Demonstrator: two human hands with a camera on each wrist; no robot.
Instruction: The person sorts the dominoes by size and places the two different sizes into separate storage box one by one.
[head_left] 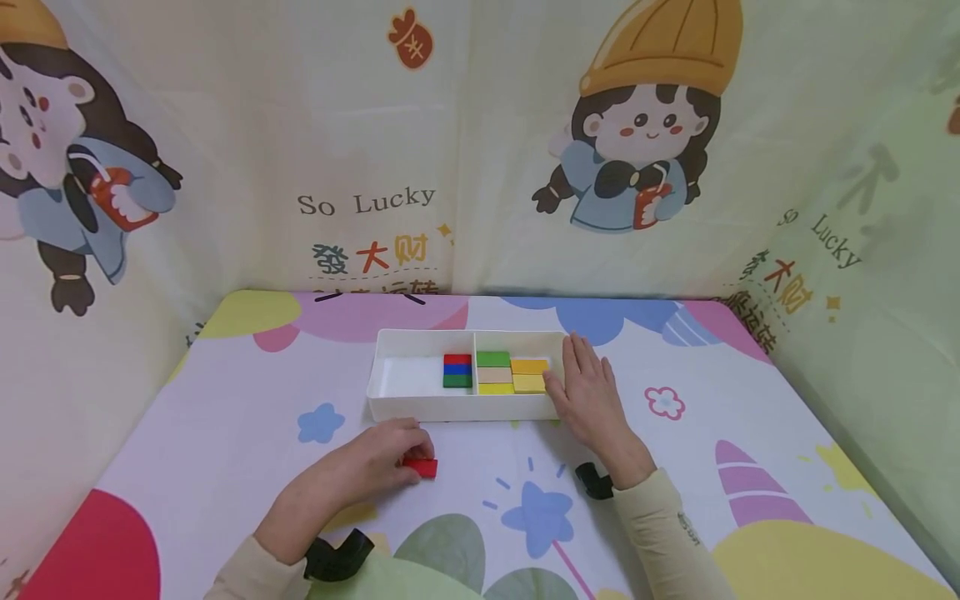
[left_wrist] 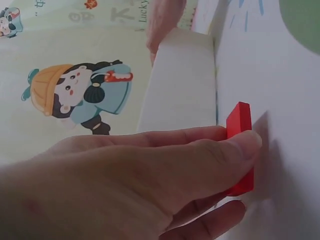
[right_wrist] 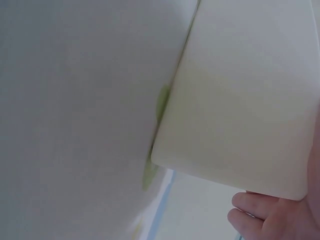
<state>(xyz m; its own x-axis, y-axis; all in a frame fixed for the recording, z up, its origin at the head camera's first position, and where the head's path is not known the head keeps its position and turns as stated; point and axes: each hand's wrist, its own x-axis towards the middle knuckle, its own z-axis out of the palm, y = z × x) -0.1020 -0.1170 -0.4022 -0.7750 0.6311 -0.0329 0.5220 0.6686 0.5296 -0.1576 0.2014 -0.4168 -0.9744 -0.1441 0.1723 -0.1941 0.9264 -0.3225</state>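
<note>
A small red block point(head_left: 424, 468) is pinched between the thumb and fingers of my left hand point(head_left: 378, 457), just above the table in front of the white box. In the left wrist view the red block point(left_wrist: 240, 150) shows both ends past the thumb. My right hand point(head_left: 592, 408) grips the right end of the white box point(head_left: 427, 408), its thumb over the rim inside and its fingers along the outer side. Left of the divider lie red, blue and green blocks point(head_left: 457, 371). In the right compartment are a green block point(head_left: 493, 359), a beige block point(head_left: 494, 375) and several yellow blocks point(head_left: 529, 367).
The box stands on a table with a printed cloth point(head_left: 247, 433). A patterned curtain point(head_left: 495, 167) hangs behind the table and along both sides. Black bands point(head_left: 339, 557) sit at both wrists.
</note>
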